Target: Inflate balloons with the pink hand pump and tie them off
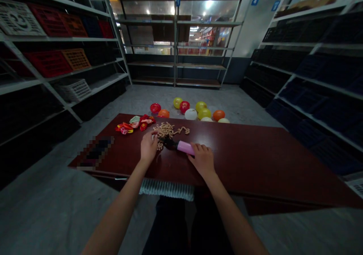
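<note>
My right hand [202, 157] is wrapped round the pink barrel of a balloon pump [185, 147], whose black end points left. My left hand [149, 145] is beside that black end, its fingers curled together; what they pinch is hidden or too small to make out. A loose heap of beige cord [165, 128] lies under and behind the black end, with one wavy strand trailing right. Left of the heap are several limp balloons [144, 122] in red, yellow, pink and pale green.
The dark red table [249, 153] reaches far to the right. A blurred dark item [98, 151] lies at its left end. Several inflated balloons [204, 114] rest on the floor beyond it. Shelves with crates [51, 22] line the sides, and a metal rack [175, 39] stands behind.
</note>
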Demonstrator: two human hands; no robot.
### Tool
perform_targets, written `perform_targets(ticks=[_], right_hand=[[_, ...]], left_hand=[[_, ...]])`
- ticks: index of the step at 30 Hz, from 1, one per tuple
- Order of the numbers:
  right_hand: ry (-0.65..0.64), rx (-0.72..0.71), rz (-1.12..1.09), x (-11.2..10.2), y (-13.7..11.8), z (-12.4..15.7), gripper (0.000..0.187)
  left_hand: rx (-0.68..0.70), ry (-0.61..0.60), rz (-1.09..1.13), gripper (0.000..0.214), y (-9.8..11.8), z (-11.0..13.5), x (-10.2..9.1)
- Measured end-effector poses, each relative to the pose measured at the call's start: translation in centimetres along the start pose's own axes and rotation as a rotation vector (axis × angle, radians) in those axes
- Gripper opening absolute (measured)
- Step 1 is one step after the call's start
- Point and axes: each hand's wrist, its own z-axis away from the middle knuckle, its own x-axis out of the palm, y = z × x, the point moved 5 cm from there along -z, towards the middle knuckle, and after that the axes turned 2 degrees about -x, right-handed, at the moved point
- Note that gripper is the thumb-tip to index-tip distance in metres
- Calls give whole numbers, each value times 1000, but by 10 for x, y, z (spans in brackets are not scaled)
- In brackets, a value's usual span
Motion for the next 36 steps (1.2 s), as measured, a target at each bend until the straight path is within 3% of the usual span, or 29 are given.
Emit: perform_targets(ticks=[5, 9, 12, 16, 21, 28, 36], right_hand=[[83, 0, -38, 7, 6, 4, 48], [110, 50, -81, 7, 11, 8, 49], [159, 101, -109, 4, 15, 10, 49], [241, 147, -186, 0, 18, 12, 48], [264, 243, -358, -3, 24, 15, 56], [250, 428, -685, 3, 41, 14, 63], [185, 616, -1371, 23, 54, 14, 63]], left_hand=[[-37, 7, -192, 35, -3, 24, 2], [-114, -115, -240, 43, -6, 27, 8], [-132, -211, -291, 36, -6, 27, 11], [-114, -243, -322, 24, -2, 28, 9], [-38, -258, -323, 25, 4, 35, 6], [-37, -233, -297, 16, 1, 33, 7], [-167, -153, -99, 22, 0, 17, -3]])
